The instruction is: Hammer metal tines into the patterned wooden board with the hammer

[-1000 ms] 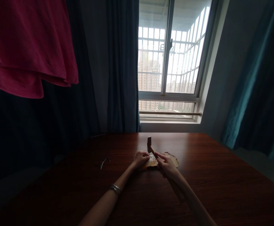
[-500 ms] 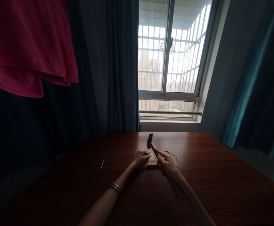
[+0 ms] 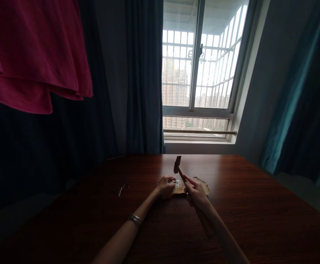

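My right hand (image 3: 197, 192) is wrapped round the handle of a hammer (image 3: 177, 164), its head raised above the table and tilted. Below the hammer lies a light-brown piece of cardboard (image 3: 179, 186) with a speckled face and a ragged, ridged right end. My left hand (image 3: 165, 185) rests at the cardboard's left side, thumb and fingers pinched on what looks like a thin nail standing at the fingertips. The nail is small and mostly hidden by the fingers. Several long nails (image 3: 120, 190) lie loose on the wood to the left of my left hand.
The dark red-brown wooden table (image 3: 245, 209) runs up to the wall below a barred window (image 3: 198, 73). Blue curtains (image 3: 144, 80) hang on both sides. A pink cloth (image 3: 39, 55) hangs at the upper left, above the table.
The whole view has shifted slightly. The hammer stays raised in my right hand, almost still, and my left hand keeps its place at the cardboard with its fingers a little rearranged.
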The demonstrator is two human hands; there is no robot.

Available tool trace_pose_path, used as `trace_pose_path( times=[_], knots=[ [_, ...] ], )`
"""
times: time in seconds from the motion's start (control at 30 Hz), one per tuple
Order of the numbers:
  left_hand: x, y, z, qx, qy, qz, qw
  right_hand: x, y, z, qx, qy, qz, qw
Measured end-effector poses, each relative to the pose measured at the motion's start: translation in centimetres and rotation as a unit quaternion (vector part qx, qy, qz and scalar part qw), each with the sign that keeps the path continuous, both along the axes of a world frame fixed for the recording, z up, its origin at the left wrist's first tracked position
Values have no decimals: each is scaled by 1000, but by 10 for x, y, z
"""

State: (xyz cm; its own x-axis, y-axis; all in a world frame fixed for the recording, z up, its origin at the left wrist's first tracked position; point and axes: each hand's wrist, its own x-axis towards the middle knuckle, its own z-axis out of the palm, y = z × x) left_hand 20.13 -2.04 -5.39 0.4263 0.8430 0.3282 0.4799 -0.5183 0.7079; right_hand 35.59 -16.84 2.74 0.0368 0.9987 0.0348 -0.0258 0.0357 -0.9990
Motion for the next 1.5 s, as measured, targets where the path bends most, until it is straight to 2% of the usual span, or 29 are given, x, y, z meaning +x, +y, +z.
trace_pose_path(
  times=[0.2,0.47,0.67,1.0,1.5],
  knots=[
    [-2,-1,2,1,-14,3,1000,6,-1,3,4,-11,-22,1000],
    [-2,1,0,16,-7,-3,1000,6,1,-5,-8,-23,-4,1000],
    [0,3,-3,16,-16,0,1000,2,1,-5,-15,-49,11,999],
    [2,-2,3,-2,-11,3,1000,1,-1,-9,-15,-46,21,999],
    [0,1,0,0,-11,4,1000,0,-5,-13,-4,-29,16,999]
  ],
)
